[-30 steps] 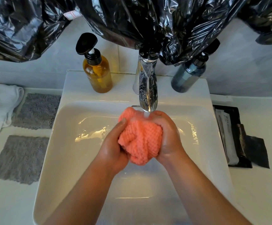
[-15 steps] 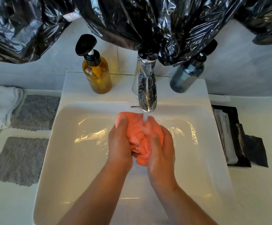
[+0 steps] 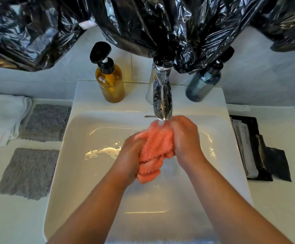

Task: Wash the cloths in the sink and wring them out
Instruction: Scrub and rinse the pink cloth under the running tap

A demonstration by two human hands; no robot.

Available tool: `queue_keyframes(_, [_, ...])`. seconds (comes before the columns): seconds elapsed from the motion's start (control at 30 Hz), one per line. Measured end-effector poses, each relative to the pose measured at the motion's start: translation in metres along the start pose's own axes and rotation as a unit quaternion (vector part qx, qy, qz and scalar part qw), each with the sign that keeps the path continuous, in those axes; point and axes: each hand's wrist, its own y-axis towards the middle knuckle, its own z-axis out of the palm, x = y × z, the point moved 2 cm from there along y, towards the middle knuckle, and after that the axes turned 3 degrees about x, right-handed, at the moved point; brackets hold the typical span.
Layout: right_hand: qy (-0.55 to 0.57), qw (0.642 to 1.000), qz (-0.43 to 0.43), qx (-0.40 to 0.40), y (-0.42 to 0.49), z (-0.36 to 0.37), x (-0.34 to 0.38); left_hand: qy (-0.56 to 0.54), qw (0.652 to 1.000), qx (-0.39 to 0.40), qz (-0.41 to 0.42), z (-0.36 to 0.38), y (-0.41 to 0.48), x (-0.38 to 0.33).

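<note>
With two grey cloths (image 3: 29, 173) lying on the counter (image 3: 20, 219) at your left, work this one through: hold the orange cloth (image 3: 154, 147) bunched in the stream from the tap (image 3: 161, 95) above the sink (image 3: 90, 182) and rub fold against fold. Your left hand (image 3: 131, 155) grips its lower bunch, fingers curled in; your right hand (image 3: 185, 138) clutches the upper part just below the spout — forearms angling inward.
</note>
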Motion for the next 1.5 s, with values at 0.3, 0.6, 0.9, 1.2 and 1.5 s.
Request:
queue_keyframes(0.3, [0.005, 1.000, -0.017, 0.012, -0.046, 0.010, -0.026, -0.167, 0.976, -0.134, 0.031, -0.004, 0.023, 0.008])
queue_keyframes(0.6, [-0.044, 0.998, -0.042, -0.037, -0.018, 0.019, -0.016, -0.079, 0.989, -0.121, -0.020, 0.018, 0.027, 0.006])
queue_keyframes(0.9, [0.062, 0.990, 0.118, -0.041, 0.010, 0.004, -0.020, 0.012, 0.994, 0.111, -0.010, -0.018, 0.026, -0.005])
queue_keyframes(1.2, [-0.125, 0.988, -0.083, -0.038, -0.029, 0.023, -0.027, -0.082, 0.992, -0.099, 0.001, 0.016, 0.039, 0.006])
queue_keyframes(1.5, [-0.243, 0.967, -0.066, -0.037, -0.004, 0.020, 0.001, 0.054, 0.994, -0.077, -0.051, 0.003, 0.035, -0.010])
